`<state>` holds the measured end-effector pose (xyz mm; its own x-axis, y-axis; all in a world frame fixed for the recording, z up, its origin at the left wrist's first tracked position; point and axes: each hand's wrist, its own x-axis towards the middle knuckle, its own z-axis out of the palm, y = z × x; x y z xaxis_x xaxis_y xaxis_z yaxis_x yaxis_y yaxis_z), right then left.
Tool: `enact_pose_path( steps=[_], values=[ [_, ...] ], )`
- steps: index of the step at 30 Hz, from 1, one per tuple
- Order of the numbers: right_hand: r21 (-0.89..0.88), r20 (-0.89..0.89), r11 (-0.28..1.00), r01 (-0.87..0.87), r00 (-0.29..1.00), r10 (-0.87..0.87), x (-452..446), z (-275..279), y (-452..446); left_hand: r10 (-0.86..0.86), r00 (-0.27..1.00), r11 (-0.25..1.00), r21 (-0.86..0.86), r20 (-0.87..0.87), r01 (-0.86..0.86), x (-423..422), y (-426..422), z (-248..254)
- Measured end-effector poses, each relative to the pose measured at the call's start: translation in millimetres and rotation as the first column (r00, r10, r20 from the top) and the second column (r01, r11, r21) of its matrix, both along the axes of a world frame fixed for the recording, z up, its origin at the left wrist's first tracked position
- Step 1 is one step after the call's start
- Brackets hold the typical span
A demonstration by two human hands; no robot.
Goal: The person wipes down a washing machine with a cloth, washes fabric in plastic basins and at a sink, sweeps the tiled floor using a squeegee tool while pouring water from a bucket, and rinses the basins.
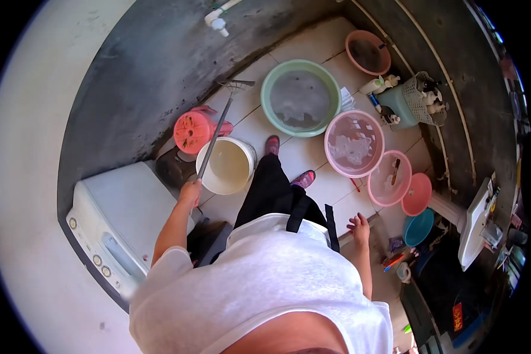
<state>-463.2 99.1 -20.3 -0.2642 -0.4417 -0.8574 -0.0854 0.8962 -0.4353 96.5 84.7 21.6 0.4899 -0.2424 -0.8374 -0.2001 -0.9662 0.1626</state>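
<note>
My left hand [190, 193] is closed round a long grey pole [216, 133]. The pole slants forward above a cream bucket [251, 168] and past a red plastic stool [192, 132]. At its far end, near the wall, is a thin, rake-like head [236, 85]; its exact kind is unclear. My right hand [359, 228] hangs at my right side, its fingers apart and holding nothing. Ahead of my feet sits a large green basin [267, 97] with greyish water in it. A pink basin [331, 154] holding water stands to its right, close to a second pink basin [374, 192].
A white washing machine [124, 200] stands at my left. Along the right are an orange basin [351, 50], bottles [371, 87], a lattice basket [416, 103], a small pink basin [416, 194], a blue basin [419, 227] and a washbasin [475, 224]. A pipe tap [216, 22] juts from the wall.
</note>
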Motion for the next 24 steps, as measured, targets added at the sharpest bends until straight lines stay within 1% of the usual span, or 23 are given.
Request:
enact_pose_path(
  steps=[1,2,4,5,6,7,9,10,11,12,13,14,15,16,17,18,20,22,23,24],
  values=[
    [0.020,-0.013,0.999,0.033,0.999,-0.033,-9,-1,13,0.020,1.000,1.000,-0.010,0.005,-0.020,11,14,-16],
    [0.013,-0.007,1.000,0.008,1.000,-0.008,-16,-2,25,-0.157,0.982,0.986,-0.046,0.102,0.162,29,26,-43],
    [0.091,-0.099,0.996,0.022,0.995,-0.013,-29,-1,50,-0.315,0.936,0.942,0.171,0.154,0.289,16,-9,4],
    [0.091,-0.095,0.996,-0.007,0.995,0.015,-32,2,60,-0.400,0.883,0.916,0.126,0.244,0.381,28,-7,-8],
    [0.096,-0.076,0.994,0.053,0.996,-0.045,-32,4,70,-0.444,0.867,0.893,0.190,0.226,0.408,20,-29,17],
    [0.100,-0.057,0.988,0.118,0.992,-0.113,-28,6,74,-0.503,0.831,0.863,0.202,0.237,0.464,28,-36,9],
    [0.099,-0.057,0.986,0.136,0.990,-0.131,-11,13,79,-0.501,0.828,0.861,0.241,0.250,0.448,41,-42,-31],
    [0.096,-0.063,0.981,0.167,0.985,-0.161,-2,19,81,-0.505,0.829,0.859,0.238,0.241,0.454,40,-47,-34],
    [0.097,-0.004,0.980,0.171,0.985,-0.172,7,23,81,-0.449,0.876,0.883,0.236,0.175,0.405,35,-51,-39],
    [0.096,-0.014,0.989,0.117,0.993,-0.116,23,32,75,-0.388,0.916,0.904,0.237,0.106,0.356,26,-57,-36],
    [0.069,0.018,0.996,0.049,0.999,-0.050,33,34,73,-0.323,0.945,0.924,0.235,0.050,0.303,22,-55,-25],
    [0.042,0.055,0.999,-0.016,0.998,0.014,42,33,71,-0.329,0.943,0.921,0.233,0.041,0.311,22,-44,-23],
    [0.040,0.050,0.999,-0.002,0.999,0.000,51,32,67,-0.410,0.903,0.907,0.167,0.130,0.387,24,-31,-20],
    [0.019,0.013,1.000,-0.024,1.000,0.024,62,28,63,-0.482,0.846,0.876,0.105,0.227,0.471,28,-23,-18],
    [0.004,-0.025,0.999,-0.037,0.999,0.037,75,25,60,-0.470,0.852,0.883,0.114,0.230,0.456,34,-16,-22],
    [-0.017,-0.008,0.999,-0.039,0.999,0.039,89,33,51,-0.467,0.855,0.884,0.121,0.227,0.451,37,-10,-26],
    [-0.098,0.001,0.994,-0.055,0.998,0.055,108,40,44,-0.526,0.814,0.850,0.110,0.247,0.516,37,-12,-19],
    [-0.132,0.001,0.989,-0.063,0.998,0.064,122,51,39,-0.509,0.847,0.859,0.155,0.156,0.488,56,-10,-44],
    [-0.141,0.008,0.989,-0.051,0.999,0.052,124,51,43,-0.406,0.909,0.912,0.099,0.093,0.398,55,-11,-37],
    [-0.153,0.000,0.988,0.018,1.000,-0.019,128,54,46,-0.297,0.955,0.953,0.061,0.017,0.295,56,-10,-30]
  ],
)
